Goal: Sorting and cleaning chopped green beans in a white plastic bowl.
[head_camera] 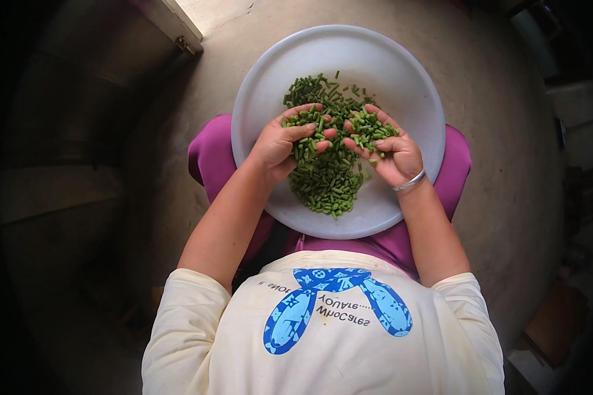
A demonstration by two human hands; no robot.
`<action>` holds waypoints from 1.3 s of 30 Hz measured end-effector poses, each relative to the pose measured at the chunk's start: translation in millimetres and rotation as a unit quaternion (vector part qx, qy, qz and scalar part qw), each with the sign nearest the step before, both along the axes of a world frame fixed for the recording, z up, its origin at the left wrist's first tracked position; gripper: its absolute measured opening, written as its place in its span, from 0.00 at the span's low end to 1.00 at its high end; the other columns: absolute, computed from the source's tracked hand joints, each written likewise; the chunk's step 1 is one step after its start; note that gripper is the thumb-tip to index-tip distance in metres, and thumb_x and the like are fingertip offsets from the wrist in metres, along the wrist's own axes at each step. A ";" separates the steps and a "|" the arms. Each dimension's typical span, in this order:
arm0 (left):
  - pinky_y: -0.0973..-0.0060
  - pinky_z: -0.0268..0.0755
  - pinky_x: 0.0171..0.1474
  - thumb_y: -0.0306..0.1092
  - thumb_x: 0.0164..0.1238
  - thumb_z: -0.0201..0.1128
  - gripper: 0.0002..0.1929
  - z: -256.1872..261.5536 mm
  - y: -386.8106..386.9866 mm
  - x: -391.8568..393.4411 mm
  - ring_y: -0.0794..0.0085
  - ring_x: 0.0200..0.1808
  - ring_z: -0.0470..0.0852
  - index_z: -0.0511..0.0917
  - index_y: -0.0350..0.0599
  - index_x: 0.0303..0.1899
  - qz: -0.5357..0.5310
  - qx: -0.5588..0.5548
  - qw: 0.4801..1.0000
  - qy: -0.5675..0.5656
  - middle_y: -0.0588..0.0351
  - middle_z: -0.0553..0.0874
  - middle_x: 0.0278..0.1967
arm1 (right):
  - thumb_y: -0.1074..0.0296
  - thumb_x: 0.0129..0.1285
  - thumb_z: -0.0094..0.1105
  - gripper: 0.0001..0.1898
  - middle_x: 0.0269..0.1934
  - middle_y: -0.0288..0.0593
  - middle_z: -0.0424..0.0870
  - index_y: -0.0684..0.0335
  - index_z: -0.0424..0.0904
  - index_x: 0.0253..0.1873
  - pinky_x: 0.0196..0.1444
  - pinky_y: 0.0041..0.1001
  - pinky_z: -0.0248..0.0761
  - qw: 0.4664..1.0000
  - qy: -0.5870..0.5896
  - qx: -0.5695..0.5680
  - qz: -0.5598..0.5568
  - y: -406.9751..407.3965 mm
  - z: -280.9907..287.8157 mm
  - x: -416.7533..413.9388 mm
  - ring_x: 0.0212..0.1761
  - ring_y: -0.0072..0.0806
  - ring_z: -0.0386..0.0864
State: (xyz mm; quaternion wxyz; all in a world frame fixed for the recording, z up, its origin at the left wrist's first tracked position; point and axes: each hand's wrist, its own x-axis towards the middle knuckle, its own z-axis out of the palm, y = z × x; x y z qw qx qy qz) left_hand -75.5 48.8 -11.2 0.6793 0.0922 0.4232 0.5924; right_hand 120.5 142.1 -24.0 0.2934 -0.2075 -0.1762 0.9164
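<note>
A wide, round white plastic tray [410, 74] rests across my lap, with a heap of short-cut green vegetable stems [326, 187] spread over its middle. My left hand [281, 140] holds a loose handful of the cut stems above the heap, its thumb lying over them. In my right hand [393, 150], cupped palm up, lies another handful of the pieces, some between the spread fingers. A silver bangle [410, 181] circles my right wrist. The two hands are close together, with their fingertips facing each other.
Bare concrete floor [504, 148] surrounds the tray and my knees. The edge of a door or panel with a metal fitting [183, 42] stands at the upper left. A brown box-like object [556, 321] lies at the lower right; the picture's sides are dark.
</note>
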 end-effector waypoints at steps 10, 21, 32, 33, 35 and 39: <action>0.68 0.73 0.54 0.19 0.56 0.57 0.21 -3.4 0.3 0.0 0.65 0.53 0.77 0.72 0.40 0.54 0.026 0.029 0.999 0.023 0.49 0.76 0.53 | 0.70 0.53 0.47 0.30 0.62 0.58 0.64 0.67 0.60 0.64 0.66 0.54 0.50 0.993 0.091 -0.022 0.067 6.1 -6.0 3.9 0.65 0.51 0.61; 0.65 0.66 0.58 0.39 0.39 0.73 0.41 5.9 -9.7 11.4 0.48 0.55 0.72 0.63 0.33 0.58 -0.192 -0.034 0.704 0.683 0.32 0.70 0.52 | 0.66 0.53 0.55 0.33 0.60 0.44 0.58 0.64 0.57 0.65 0.49 0.44 0.66 0.891 -0.408 0.164 0.115 -7.3 27.1 19.8 0.54 0.34 0.65; 0.67 0.69 0.53 0.35 0.32 0.75 0.50 17.7 -12.0 32.2 0.54 0.50 0.77 0.57 0.36 0.62 -0.427 -0.039 0.705 0.564 0.36 0.76 0.47 | 0.74 0.54 0.54 0.29 0.49 0.47 0.68 0.62 0.57 0.62 0.49 0.49 0.67 0.940 -0.317 -0.108 0.070 -54.4 -10.6 -15.2 0.50 0.40 0.69; 0.67 0.69 0.53 0.35 0.32 0.75 0.50 8.9 -14.5 32.3 0.54 0.50 0.77 0.57 0.36 0.62 -0.429 -0.042 0.706 0.562 0.36 0.76 0.47 | 0.75 0.54 0.53 0.25 0.46 0.47 0.71 0.63 0.61 0.59 0.49 0.45 0.68 0.959 -0.251 -0.123 0.040 -58.4 -19.5 -17.9 0.46 0.37 0.72; 0.71 0.70 0.51 0.31 0.33 0.73 0.47 -14.7 -19.2 31.1 0.60 0.49 0.78 0.59 0.34 0.62 -0.299 -0.010 0.786 0.542 0.40 0.79 0.46 | 0.74 0.55 0.51 0.17 0.41 0.45 0.75 0.64 0.68 0.52 0.44 0.40 0.72 0.955 -0.236 -0.176 0.043 -54.1 -32.6 -15.3 0.39 0.36 0.75; 0.75 0.71 0.29 0.25 0.46 0.70 0.29 -13.4 -13.2 20.1 0.72 0.33 0.81 0.69 0.40 0.54 -0.118 -0.080 0.972 0.188 0.55 0.83 0.37 | 0.71 0.60 0.49 0.12 0.39 0.44 0.77 0.60 0.69 0.50 0.33 0.36 0.74 0.953 -0.166 -0.251 0.039 -42.8 -24.9 -12.7 0.32 0.35 0.76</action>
